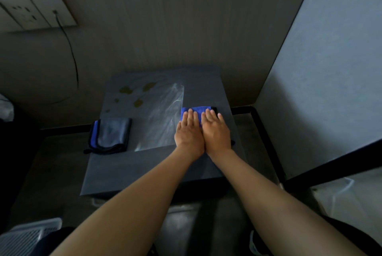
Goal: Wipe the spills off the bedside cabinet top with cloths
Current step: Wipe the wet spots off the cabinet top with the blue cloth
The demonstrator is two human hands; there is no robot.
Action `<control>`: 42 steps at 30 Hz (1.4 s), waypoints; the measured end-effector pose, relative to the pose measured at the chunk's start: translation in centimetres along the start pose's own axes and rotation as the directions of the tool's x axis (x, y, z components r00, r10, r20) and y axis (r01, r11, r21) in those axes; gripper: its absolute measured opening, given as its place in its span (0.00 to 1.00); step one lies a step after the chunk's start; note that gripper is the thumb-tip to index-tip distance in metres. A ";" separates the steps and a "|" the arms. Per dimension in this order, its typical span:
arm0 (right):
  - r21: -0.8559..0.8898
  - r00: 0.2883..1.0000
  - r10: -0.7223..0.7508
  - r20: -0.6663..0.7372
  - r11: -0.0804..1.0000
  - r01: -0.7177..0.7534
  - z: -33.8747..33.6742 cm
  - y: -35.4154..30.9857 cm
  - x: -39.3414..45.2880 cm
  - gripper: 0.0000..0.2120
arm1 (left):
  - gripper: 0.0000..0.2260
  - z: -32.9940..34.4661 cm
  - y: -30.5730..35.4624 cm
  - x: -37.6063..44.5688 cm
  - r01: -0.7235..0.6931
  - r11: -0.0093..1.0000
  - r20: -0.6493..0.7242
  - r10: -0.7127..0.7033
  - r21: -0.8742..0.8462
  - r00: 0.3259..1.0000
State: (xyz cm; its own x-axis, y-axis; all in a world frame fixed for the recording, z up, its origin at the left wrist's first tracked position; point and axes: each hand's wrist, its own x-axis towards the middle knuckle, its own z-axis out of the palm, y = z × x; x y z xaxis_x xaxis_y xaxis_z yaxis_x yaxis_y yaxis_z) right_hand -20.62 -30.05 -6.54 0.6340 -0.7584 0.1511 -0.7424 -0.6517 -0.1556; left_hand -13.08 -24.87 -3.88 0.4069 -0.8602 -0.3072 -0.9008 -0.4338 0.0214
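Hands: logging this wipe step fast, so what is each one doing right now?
Left hand: open, flat, pressing on the blue cloth.
Right hand: open, flat, pressing on the same cloth.

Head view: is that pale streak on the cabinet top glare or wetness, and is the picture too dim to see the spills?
Head view: dim overall, yet the yellowish spills show clearly at far left; the pale streak looks like glare on a wet sheen, uncertain; wide-angle bending at the edges.
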 end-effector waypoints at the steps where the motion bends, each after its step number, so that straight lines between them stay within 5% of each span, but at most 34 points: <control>1: 0.003 1.000 -0.001 0.001 1.000 0.001 -0.1 -0.2 -1.0 0.24 | 0.37 0.3 0.1 -1.0 0.000 1.000 0.001 0.000 0.003 1.000; 22: -0.041 0.997 -0.010 0.077 0.999 0.014 -2.7 -7.4 -14.5 0.27 | 0.36 4.5 -2.8 -15.5 -0.002 0.998 -0.019 0.001 -0.067 1.000; 42: -0.140 0.994 0.000 0.113 0.990 0.016 0.5 -9.1 1.2 0.22 | 0.39 1.1 -8.5 -1.3 0.040 0.996 -0.028 -0.042 -0.078 0.999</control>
State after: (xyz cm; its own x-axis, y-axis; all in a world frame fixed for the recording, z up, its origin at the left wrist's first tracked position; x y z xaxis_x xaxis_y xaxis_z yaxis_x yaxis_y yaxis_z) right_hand -13.00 -24.98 -5.43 0.6546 -0.7550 0.0394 -0.7551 -0.6554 -0.0152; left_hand -6.13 -19.79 -4.66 0.4489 -0.8482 -0.2811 -0.8691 -0.4876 0.0834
